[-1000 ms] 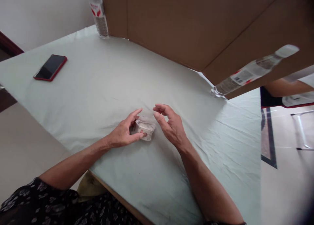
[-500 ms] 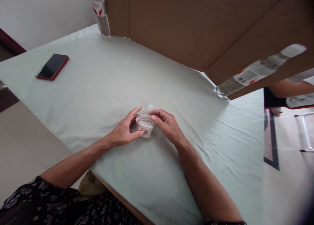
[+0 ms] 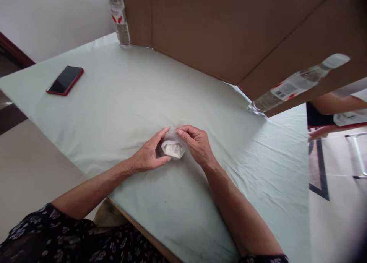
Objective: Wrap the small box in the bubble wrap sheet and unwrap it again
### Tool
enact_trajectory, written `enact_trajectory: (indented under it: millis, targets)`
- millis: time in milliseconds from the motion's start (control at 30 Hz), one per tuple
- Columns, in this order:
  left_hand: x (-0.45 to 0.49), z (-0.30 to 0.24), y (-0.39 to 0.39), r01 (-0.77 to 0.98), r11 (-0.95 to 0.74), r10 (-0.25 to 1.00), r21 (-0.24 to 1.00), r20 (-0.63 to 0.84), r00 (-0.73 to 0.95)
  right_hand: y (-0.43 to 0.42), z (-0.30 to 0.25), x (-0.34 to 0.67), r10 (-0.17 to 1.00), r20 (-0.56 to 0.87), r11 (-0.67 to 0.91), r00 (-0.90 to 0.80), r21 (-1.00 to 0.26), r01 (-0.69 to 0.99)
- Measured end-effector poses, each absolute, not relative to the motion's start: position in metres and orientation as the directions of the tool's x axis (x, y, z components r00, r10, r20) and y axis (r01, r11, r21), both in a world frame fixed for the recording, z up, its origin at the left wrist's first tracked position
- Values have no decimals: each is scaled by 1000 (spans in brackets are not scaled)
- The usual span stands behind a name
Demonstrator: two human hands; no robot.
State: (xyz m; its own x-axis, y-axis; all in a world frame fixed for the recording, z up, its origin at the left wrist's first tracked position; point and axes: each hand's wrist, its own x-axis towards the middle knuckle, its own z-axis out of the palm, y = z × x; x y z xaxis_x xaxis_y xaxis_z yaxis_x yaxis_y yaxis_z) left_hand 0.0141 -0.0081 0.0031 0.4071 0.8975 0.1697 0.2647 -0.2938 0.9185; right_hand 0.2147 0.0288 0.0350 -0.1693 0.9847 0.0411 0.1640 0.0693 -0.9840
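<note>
Between my hands is a small clear plastic bag [image 3: 173, 150] with a pale, block-like bundle inside; what the bundle is, I cannot make out. My left hand [image 3: 148, 153] curves round the bag's left side, its thumb at the near edge and its fingers at the far edge. With thumb and fingertips together, my right hand [image 3: 197, 142] pinches the thin plastic at the bag's far right edge. The bag is at the pale green cloth [image 3: 137, 98] on the table, close to the near side.
A phone [image 3: 65, 80] in a red case lies at the far left. One water bottle [image 3: 120, 22] stands at the back and another [image 3: 295, 87] at the right, both beside a tall brown cardboard panel [image 3: 195, 30]. Beyond it, another person's arm [image 3: 335, 104] shows.
The bag has turned between my hands, so the bundle's reddish printed side no longer shows and a pale face does. My right hand's pinch has shifted slightly along the plastic.
</note>
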Motion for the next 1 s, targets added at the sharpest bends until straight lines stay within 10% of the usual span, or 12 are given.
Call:
enact_trajectory:
  millis: [433, 567, 833, 1000]
  targets:
    - [10, 8, 0, -65, 28, 888, 997, 5, 460, 76, 37, 215, 996, 75, 84, -57, -982, 167]
    - [10, 13, 2, -146, 136, 896, 980, -58, 441, 49, 51, 222, 972, 218, 178, 85, -925, 334]
    - [7, 8, 3, -270, 151, 919, 951, -34, 393, 13, 55, 202, 990, 39, 134, -133, -531, 836]
    - [7, 9, 6, -296, 137, 959, 945, -51, 280, 17, 48, 219, 998, 54, 66, -38, -848, 525]
